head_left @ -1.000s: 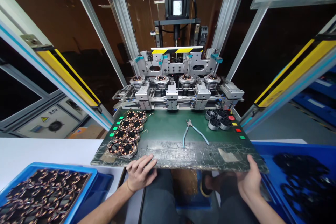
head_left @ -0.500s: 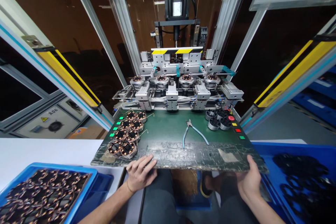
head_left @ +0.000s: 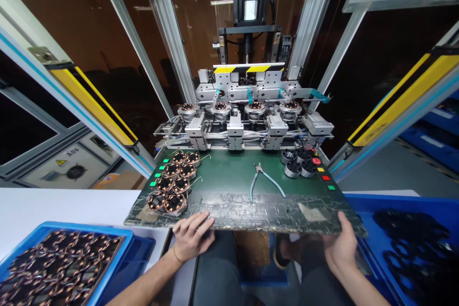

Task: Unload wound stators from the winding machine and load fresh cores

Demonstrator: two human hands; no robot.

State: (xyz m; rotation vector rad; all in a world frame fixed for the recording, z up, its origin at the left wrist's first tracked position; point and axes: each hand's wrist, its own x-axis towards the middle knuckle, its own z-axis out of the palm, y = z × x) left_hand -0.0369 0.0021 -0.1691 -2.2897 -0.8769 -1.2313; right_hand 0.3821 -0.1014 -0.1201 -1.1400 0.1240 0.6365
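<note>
My left hand (head_left: 193, 234) rests at the front edge of the green worktop (head_left: 222, 172), its fingers laid loosely over the rim, holding nothing. At the right end of that edge is my right hand (head_left: 341, 246), thumb stretched up against the rim, empty as far as I see; its other fingers are mostly hidden below. Several copper-wound stators (head_left: 175, 203) stand in two columns beyond my left hand. Blue-handled cutting pliers (head_left: 267, 181) lie with handles apart mid-worktop. Several unwound stator cores (head_left: 293, 168) sit grouped at the right.
Behind the worktop is a winding machine (head_left: 235, 131) bearing several stators, its striped bar (head_left: 247, 69) above. Green buttons (head_left: 156, 176) line the left; a red button (head_left: 315, 161) is at right. A blue bin (head_left: 124, 244) holds wound stators; another blue bin (head_left: 369, 205) holds dark rings.
The machine's upper head, with its striped bar and teal parts, has shifted slightly right. My hands, the pliers and the stators on the worktop stay where they were.
</note>
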